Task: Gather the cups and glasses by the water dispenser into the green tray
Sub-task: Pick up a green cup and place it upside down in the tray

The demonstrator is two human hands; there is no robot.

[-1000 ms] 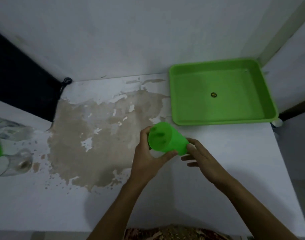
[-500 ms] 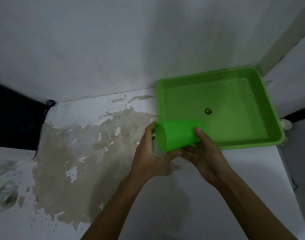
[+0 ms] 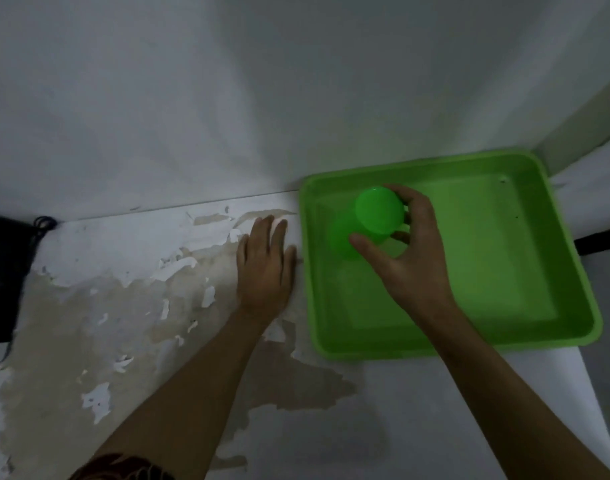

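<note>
A green plastic cup [image 3: 374, 218] stands upside down in the far left part of the green tray [image 3: 504, 342]. My right hand [image 3: 407, 251] reaches over the tray and grips the cup around its side, thumb in front and fingers behind. My left hand [image 3: 265, 268] lies flat on the white counter just left of the tray's left rim, fingers stretched out, holding nothing. Other cups, glasses and the water dispenser are out of frame.
The white counter [image 3: 417, 410] has a large patch of peeled, brownish surface [image 3: 99, 317] on its left half. A white wall rises right behind the tray. A dark object with a black cord [image 3: 42, 223] sits at the far left edge.
My right hand has carried the green cup from in front of the tray into it and turned it upside down. My left hand has let go of the cup and now rests flat on the counter.
</note>
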